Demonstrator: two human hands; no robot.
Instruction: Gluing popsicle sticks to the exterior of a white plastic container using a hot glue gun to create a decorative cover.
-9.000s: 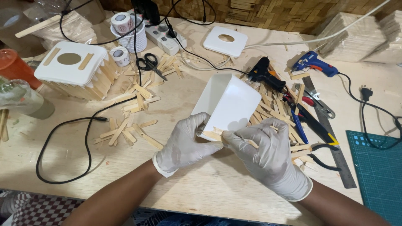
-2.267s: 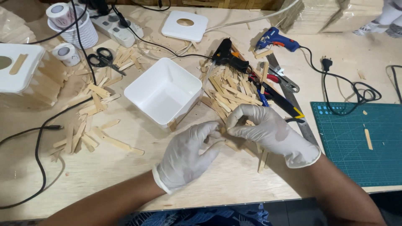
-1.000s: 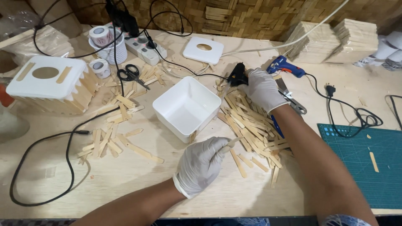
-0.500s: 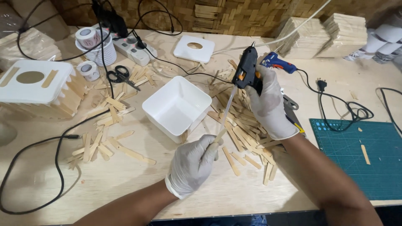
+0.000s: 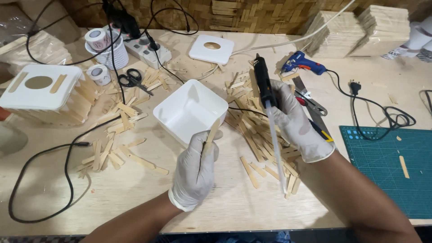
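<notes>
Glue gun [image 5: 263, 83] came off the pile; right hand [image 5: 294, 123] clamps it, left hand [image 5: 195, 168] pinches a stick [image 5: 211, 132]. Keep nozzle just above that pinch, I'd say.

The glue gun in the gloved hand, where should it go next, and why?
Probably tip the black glue gun down to the wooden stick. The right hand holds the gun nozzle-up with a long glue rod sticking out behind, away from any wood, while the left hand holds the stick up, bare, beside the white box.
</notes>
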